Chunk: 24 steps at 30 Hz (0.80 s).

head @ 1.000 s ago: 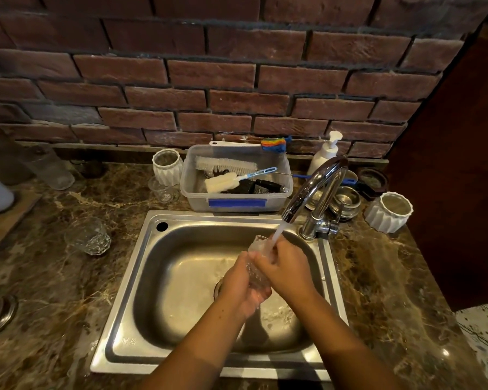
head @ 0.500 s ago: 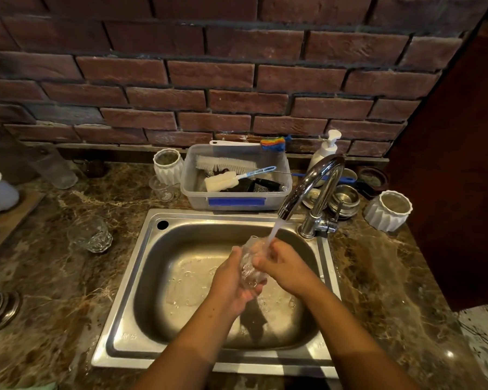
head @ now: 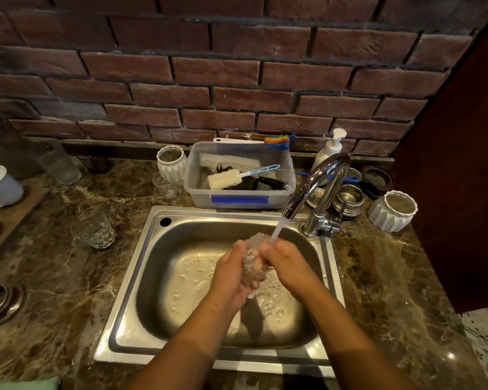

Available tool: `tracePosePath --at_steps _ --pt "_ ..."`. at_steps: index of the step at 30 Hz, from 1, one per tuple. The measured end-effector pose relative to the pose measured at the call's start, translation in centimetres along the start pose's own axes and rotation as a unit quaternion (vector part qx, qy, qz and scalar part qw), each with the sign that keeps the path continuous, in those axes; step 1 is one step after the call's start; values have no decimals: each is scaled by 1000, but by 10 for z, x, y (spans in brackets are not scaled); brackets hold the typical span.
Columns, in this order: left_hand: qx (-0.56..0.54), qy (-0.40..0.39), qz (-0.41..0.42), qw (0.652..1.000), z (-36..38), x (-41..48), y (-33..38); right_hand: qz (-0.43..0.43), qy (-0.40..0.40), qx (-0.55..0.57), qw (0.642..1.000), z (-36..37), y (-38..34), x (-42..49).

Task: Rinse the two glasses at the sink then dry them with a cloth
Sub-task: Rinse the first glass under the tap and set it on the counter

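Glass (head: 250,263) number one, clear and patterned, is held over the middle of the sink (head: 223,213), right under the stream (head: 276,230) from the curved tap (head: 316,178). The left hand (head: 230,277) and right hand (head: 289,263) both curl round it and hide most of it. The second glass (head: 93,230) stands on the marble counter (head: 68,291), left of the sink. A plastic tub (head: 237,199) of brushes sits just beyond the basin, and a green cloth (head: 26,384) lies at the near left edge
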<state>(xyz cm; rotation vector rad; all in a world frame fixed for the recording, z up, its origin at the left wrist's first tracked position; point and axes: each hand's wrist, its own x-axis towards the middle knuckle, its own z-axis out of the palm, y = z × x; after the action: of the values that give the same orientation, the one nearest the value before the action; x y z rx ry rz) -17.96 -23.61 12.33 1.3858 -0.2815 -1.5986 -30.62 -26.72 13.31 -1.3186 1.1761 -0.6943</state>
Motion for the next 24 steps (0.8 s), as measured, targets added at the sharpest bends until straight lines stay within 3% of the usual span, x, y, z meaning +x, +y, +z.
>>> tracePosePath --at_steps 2,8,11,13,15,17,20,22,24 --pt "6 -1 -4 1000 -6 2 5 9 -74 4 997 -5 8 1" --pt "3 -11 3 1000 -3 -2 1 1 -152 -69 986 -14 -7 13" --pt "-44 -20 -45 998 -1 -2 8 -77 -131 -198 968 -12 -12 9" --pt "-77 -32 -118 989 -1 3 12 -135 -121 -341 922 -9 -11 7" --pt "-91 -55 -173 979 -3 9 13 -175 -104 -416 886 -5 -12 1" --pt "-95 -72 -179 977 -2 13 11 -187 -61 -419 886 0 -15 -8" --pt "-121 -65 -127 982 9 10 9 -171 66 -450 874 9 -14 -18" --pt "-107 -19 -55 993 14 16 6 -118 100 -407 900 13 -9 -20" --pt "-25 12 50 998 14 21 3 -42 75 -251 964 15 -8 -18"
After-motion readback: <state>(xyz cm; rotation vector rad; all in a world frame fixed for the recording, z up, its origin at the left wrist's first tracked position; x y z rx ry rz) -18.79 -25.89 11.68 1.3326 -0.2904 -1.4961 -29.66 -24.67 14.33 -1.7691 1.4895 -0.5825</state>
